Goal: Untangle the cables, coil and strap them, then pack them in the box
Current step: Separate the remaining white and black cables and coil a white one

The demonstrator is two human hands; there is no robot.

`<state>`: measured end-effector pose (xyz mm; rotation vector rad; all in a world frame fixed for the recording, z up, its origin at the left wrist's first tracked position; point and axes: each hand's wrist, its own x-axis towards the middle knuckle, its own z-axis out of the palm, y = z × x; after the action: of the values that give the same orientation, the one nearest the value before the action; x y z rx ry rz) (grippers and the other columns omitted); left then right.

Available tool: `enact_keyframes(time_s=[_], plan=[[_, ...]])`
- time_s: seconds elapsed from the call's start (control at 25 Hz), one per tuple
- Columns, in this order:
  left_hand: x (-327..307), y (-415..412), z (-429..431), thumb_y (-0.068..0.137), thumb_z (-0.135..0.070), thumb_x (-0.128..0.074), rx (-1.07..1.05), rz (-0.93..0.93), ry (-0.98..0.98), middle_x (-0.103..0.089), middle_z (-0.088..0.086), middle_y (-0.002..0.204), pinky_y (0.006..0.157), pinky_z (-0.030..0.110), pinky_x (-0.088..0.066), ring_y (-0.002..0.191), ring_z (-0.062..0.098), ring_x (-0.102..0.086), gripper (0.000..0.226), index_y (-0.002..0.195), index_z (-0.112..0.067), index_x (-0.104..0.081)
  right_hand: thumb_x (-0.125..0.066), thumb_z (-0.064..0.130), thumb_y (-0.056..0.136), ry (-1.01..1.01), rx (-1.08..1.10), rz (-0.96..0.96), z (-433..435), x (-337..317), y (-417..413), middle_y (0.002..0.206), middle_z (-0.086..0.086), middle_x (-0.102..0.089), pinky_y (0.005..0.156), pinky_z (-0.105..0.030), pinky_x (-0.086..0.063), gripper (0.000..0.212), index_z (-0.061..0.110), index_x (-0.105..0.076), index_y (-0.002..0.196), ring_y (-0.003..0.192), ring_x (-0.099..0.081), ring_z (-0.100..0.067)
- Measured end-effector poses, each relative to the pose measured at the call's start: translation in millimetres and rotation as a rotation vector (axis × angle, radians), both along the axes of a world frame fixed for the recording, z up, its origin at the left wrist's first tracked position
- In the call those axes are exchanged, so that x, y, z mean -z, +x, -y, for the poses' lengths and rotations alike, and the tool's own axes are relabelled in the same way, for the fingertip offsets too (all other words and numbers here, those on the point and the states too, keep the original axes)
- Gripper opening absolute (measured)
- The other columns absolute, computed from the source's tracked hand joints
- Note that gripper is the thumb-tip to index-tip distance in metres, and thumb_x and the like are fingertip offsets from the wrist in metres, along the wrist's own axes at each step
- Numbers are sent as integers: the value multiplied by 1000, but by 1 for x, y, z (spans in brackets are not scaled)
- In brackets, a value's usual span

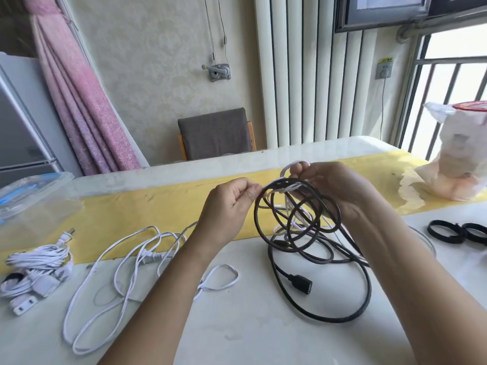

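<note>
Knotwork in mid-air: the right hand [334,188] has its fingers curled round the top of a tangle, gripping loops of black cable [297,225] and white cable [291,165] and holding the bunch above the table [237,333]. One white loop pokes out over the knuckles. The left hand [229,206] is just beside it, fingers tucked in, with thumb and forefinger pinching a white strand at the crown of the tangle.

Below the hands, the black loops hang down and the lowest ones lie on the tabletop. The black connector [303,284] lies flat inside the biggest loop, near the right forearm.

Over on the left, a loose white lead [123,262] sprawls in long open loops across the table and runs under the left forearm. Whether it joins the strand being pinched, I cannot tell. Further left, a bundle of coiled white leads [39,259] with plugs lies where the yellow runner [158,206] meets the bare tabletop.

The clear plastic box [29,193] stands at the far left on the runner, well apart from both hands. At the right edge, two black straps [454,231] lie as rings, touching each other. Behind them a white plastic bag [458,159] stands on the runner. A grey-backed chair [216,133] is beyond the table.
</note>
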<state>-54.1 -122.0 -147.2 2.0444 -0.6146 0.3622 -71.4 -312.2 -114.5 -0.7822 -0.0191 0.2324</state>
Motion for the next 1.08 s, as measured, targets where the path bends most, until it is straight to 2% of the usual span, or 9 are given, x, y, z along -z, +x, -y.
enact_keyframes(time_s=[0.16, 0.36, 0.52, 0.64, 0.72, 0.8, 0.88, 0.96, 1.08], plan=[[-7, -12, 10, 102, -15, -37, 214, -484, -363, -62, 0, 57, 45, 20, -35, 45, 14, -50, 29, 81, -10, -55, -39, -6, 92, -253, -47, 272, -5, 5, 2, 82, 0, -64, 66, -16, -47, 17, 3, -53, 95, 71, -49, -13], [-9, -15, 5, 71, -40, -70, 231, -490, -255, -64, -6, 69, 43, 12, -29, 46, 4, -42, 33, 92, -14, -67, -42, -34, 70, -466, 44, 569, -28, 21, 0, 129, -1, -59, 71, -28, -51, 46, 7, -53, 87, 92, -55, -15], [17, -19, 28, 67, -26, -85, 291, -494, 22, -59, -15, 120, 71, 11, -43, 105, 1, -55, 72, 129, -25, -48, -52, -23, 64, -650, 14, 733, -33, 26, 0, 121, 5, -56, 74, -19, -42, 49, 17, -55, 93, 108, -51, -5], [38, -10, 46, 66, -38, -84, -119, -275, 254, -23, -5, 153, 104, 23, -33, 133, 17, -33, 124, 152, -22, 4, -72, 4, 75, -494, 13, 607, -32, 19, -7, 85, 4, -60, 76, -22, -40, 16, 9, -58, 79, 86, -54, -10], [45, 7, 36, 70, -45, -78, -438, -129, 385, -5, 11, 158, 107, 39, -27, 135, 33, -25, 127, 149, -24, 20, -72, 30, 74, -698, 221, 569, -25, 15, -6, 79, 4, -58, 82, -26, -38, 24, 8, -64, 71, 79, -54, -6], [48, 22, 21, 76, -42, -73, -528, -73, 417, 1, 15, 158, 106, 45, -28, 136, 37, -20, 117, 149, -29, 18, -68, 39, 72, -856, 338, 511, -16, 11, -2, 83, 2, -57, 88, -28, -39, 27, 12, -70, 69, 84, -55, -6], [48, 31, 8, 79, -34, -73, -433, -125, 425, 0, 14, 159, 108, 43, -27, 140, 36, -18, 111, 150, -34, 12, -59, 24, 85, -647, 155, 424, -11, 13, 2, 78, -3, -62, 93, -33, -45, 21, 5, -64, 77, 84, -60, -13], [40, 26, -1, 77, -29, -76, -290, -208, 431, -19, 13, 158, 105, 37, -36, 135, 32, -36, 106, 151, -37, -1, -47, 5, 95, -441, 64, 261, -13, 21, 8, 67, -11, -57, 87, -34, -54, 11, -3, -54, 90, 74, -63, -20], [17, 4, -12, 73, -35, -80, -320, -202, 641, -56, 7, 134, 92, 32, -45, 116, 26, -56, 86, 146, -28, -35, -50, 0, 95, -572, 121, 100, -18, 38, 17, 52, -3, -37, 66, -26, -58, 17, -12, -55, 106, 52, -54, -13]])
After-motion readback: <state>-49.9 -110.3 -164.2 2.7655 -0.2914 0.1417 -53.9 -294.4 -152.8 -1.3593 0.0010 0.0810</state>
